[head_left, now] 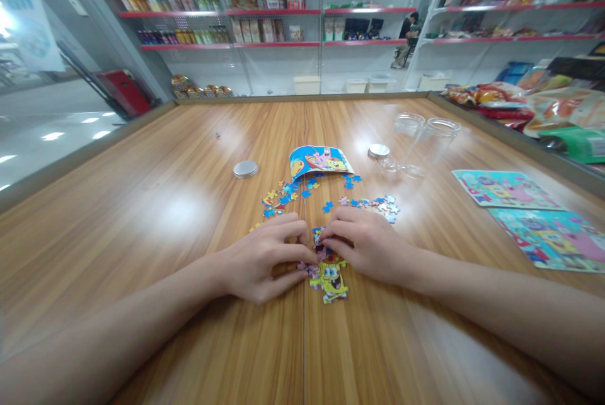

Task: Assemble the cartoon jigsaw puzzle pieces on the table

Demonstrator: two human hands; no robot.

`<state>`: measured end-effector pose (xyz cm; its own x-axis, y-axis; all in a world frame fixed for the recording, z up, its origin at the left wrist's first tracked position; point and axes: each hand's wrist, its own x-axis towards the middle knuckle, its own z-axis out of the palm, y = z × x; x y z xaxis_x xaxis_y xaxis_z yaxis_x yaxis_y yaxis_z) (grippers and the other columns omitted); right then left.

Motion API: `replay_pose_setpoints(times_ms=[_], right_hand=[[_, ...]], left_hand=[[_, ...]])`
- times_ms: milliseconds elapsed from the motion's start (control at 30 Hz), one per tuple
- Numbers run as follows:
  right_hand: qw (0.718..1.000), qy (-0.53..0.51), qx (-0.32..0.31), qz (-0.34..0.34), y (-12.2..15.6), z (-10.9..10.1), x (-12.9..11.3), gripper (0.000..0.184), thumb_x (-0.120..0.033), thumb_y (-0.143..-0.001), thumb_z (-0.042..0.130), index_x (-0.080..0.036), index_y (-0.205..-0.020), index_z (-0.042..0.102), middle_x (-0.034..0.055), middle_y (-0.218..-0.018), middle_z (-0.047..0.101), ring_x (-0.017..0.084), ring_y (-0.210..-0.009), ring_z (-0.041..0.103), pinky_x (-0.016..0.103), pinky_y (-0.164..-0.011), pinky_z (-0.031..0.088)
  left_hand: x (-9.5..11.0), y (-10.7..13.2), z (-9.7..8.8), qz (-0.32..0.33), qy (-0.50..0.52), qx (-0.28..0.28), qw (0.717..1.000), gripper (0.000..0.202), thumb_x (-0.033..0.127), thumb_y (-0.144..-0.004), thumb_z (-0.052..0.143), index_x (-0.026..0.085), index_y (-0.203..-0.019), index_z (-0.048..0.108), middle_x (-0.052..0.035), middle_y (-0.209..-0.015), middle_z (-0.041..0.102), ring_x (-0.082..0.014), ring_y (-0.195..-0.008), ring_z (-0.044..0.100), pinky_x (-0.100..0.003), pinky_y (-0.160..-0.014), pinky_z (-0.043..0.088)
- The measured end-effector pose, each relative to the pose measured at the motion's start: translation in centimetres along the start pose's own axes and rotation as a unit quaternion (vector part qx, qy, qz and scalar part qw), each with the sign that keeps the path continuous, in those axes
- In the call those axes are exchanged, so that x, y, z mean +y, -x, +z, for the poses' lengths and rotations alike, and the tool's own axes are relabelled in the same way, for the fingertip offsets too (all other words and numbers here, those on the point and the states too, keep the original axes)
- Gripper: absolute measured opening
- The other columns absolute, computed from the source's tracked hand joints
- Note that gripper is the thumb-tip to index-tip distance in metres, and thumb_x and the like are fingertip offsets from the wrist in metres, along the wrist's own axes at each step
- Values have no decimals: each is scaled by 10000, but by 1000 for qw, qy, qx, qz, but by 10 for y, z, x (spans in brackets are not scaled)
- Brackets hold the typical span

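Note:
A partly joined jigsaw puzzle [333,278] lies on the wooden table, showing a yellow cartoon sponge with pink pieces at its left. My left hand [271,257] is at its left edge, thumb and fingertips closed on the pink pieces. From the right, my right hand [366,241] pinches a small jigsaw piece [317,238] at the top of the joined part; its fingers partly hide it. Loose jigsaw pieces [278,198] in yellow and blue lie beyond my left hand, and more loose pieces [385,205] lie beyond my right. A curved picture card [321,160] stands behind them.
Two clear jars [442,134] stand at the back right, near a silver lid [379,150]. Another lid [246,169] lies left of the card. Two picture sheets [510,189] lie at the right. Packaged goods [501,99] sit past the raised table edge; shelves and a seated person are behind.

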<state>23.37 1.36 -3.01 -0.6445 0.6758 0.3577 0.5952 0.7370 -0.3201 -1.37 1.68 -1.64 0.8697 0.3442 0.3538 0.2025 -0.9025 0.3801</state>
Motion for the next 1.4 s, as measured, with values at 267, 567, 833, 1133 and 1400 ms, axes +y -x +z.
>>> replay_pose_setpoints(times_ms=[267, 567, 833, 1133, 1400], right_hand=[[1000, 9, 4, -11, -1, 0, 2, 160, -226, -978, 593, -188, -934, 742, 35, -865, 641, 160, -811, 584, 285, -700, 378], [1000, 5, 8, -16, 0, 2, 4, 144, -216, -975, 599, -208, -954, 742, 30, -875, 634, 157, -810, 578, 285, -714, 385], [1000, 6, 8, -16, 0, 3, 6, 153, -211, -978, 589, -211, -975, 743, 32, -884, 639, 160, -818, 576, 283, -707, 378], [1000, -2, 8, -18, -1, 2, 10, 155, -206, -989, 582, -209, -978, 736, 38, -901, 643, 163, -852, 589, 285, -745, 406], [1000, 1, 6, -19, -1, 2, 10, 160, -212, -991, 576, -200, -972, 734, 40, -900, 638, 166, -856, 585, 287, -748, 409]], left_hand=[[1, 1, -2, 4, 14, -8, 1000, 236, 113, -892, 564, 201, -1075, 682, -79, -918, 585, -192, -842, 540, -339, -754, 434], [-3, 2, 0, 9, 26, 10, 1000, 253, 65, -872, 571, 223, -1000, 721, -75, -943, 570, -186, -875, 556, -322, -771, 458], [-1, 3, -1, -47, 40, 10, 998, 207, 205, -898, 637, 178, -1101, 668, -80, -976, 578, -201, -919, 549, -342, -824, 469], [-4, 4, 0, -40, 35, 5, 999, 192, 315, -898, 706, 179, -1032, 681, -75, -980, 594, -189, -920, 570, -303, -813, 481], [-4, 4, 0, -32, 30, 2, 999, 203, 301, -892, 700, 176, -1050, 675, -75, -957, 600, -189, -886, 562, -319, -797, 465]])
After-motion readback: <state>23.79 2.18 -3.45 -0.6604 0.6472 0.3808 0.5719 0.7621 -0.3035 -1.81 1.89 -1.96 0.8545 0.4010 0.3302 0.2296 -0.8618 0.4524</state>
